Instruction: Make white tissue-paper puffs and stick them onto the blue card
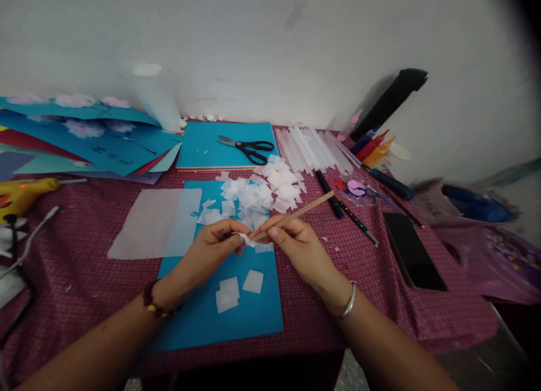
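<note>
Between the fingertips of my left hand (217,244) is a small crumpled piece of white tissue paper (245,239). My right hand (298,244) grips a thin wooden stick (310,204), its lower end meeting the tissue and its other end pointing up to the right. Both hands are close together above a blue sheet of paper (253,318). Cut white tissue squares (249,195) lie heaped just beyond my fingers. A few single squares (228,294) rest on the blue sheet nearer to me.
Black-handled scissors (249,147) lie on a blue paper stack (198,146) at the back. Tissue strips (310,146), a black marker (329,194) and a phone (414,251) are to the right. A yellow glue gun (25,194) and cables sit left. Behind is a wall.
</note>
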The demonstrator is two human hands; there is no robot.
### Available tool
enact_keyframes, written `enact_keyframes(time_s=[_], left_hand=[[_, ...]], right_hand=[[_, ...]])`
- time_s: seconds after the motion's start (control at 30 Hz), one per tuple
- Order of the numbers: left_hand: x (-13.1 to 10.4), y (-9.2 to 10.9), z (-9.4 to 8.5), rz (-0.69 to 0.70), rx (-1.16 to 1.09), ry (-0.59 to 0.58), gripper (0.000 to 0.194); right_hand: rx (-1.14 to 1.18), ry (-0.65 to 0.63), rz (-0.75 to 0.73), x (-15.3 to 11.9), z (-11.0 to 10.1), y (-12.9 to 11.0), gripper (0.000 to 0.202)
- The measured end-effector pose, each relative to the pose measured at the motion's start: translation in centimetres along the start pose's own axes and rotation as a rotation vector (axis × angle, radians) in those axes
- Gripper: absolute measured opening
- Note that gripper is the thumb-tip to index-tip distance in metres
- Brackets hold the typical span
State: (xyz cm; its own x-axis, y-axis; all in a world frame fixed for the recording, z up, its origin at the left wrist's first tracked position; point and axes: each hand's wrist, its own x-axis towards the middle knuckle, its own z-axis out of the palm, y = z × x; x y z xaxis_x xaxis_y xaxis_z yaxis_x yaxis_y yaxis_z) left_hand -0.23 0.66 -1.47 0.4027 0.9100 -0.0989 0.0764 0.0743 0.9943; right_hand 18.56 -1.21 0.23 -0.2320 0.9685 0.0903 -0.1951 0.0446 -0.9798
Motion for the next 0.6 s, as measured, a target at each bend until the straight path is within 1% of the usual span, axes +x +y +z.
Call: enact_keyframes(time_s=[0.07, 0.1, 0.17, 0.23, 0.27, 0.3, 0.33, 0.4, 0.43, 0.5, 0.6], left_hand=[[0.0, 0.1, 0.2, -0.016, -0.009, 0.014, 0.014], [-0.1, 0.3, 0.3, -0.017, -0.008, 0.041, 0.018], [-0.2, 0.8, 0.4, 0.007, 0.024, 0.158, 0.026], [-0.5, 1.2, 0.5, 0.043, 0.101, 0.286, 0.020], [-0.6, 1.4, 0.5, 0.050, 0.139, 0.310, 0.015], [-0.7, 1.6, 0.5, 0.043, 0.162, 0.293, 0.013], [-0.8, 1.7, 0.5, 0.024, 0.164, 0.243, 0.014], [-0.9, 1.7, 0.7, -0.033, 0.120, 0.107, 0.017], [-0.9, 1.7, 0.8, -0.061, 0.093, 0.061, 0.018], [-0.8, 1.7, 1.1, -0.099, 0.077, 0.029, 0.019], [-0.7, 1.7, 1.4, -0.110, 0.107, 0.048, 0.017]], right_hand=[[0.018, 0.038, 0.027, 0.0, 0.0, 0.2, 0.012], [0.030, 0.058, 0.039, 0.0, 0.0, 0.3, 0.011], [0.060, 0.097, 0.045, 0.0, 0.0, 0.4, 0.010], [0.096, 0.134, 0.033, 0.1, 0.0, 0.5, 0.010], [0.107, 0.151, 0.021, 0.1, -0.1, 0.5, 0.010], [0.107, 0.163, 0.010, 0.1, -0.1, 0.4, 0.010], [0.089, 0.171, -0.001, 0.1, -0.1, 0.3, 0.009], [0.012, 0.162, -0.016, 0.0, 0.0, 0.1, 0.009], [-0.034, 0.151, -0.023, -0.1, 0.0, 0.0, 0.009], [-0.108, 0.123, -0.036, -0.2, 0.2, -0.2, 0.010], [-0.146, 0.106, -0.053, -0.3, 0.3, -0.2, 0.010]])
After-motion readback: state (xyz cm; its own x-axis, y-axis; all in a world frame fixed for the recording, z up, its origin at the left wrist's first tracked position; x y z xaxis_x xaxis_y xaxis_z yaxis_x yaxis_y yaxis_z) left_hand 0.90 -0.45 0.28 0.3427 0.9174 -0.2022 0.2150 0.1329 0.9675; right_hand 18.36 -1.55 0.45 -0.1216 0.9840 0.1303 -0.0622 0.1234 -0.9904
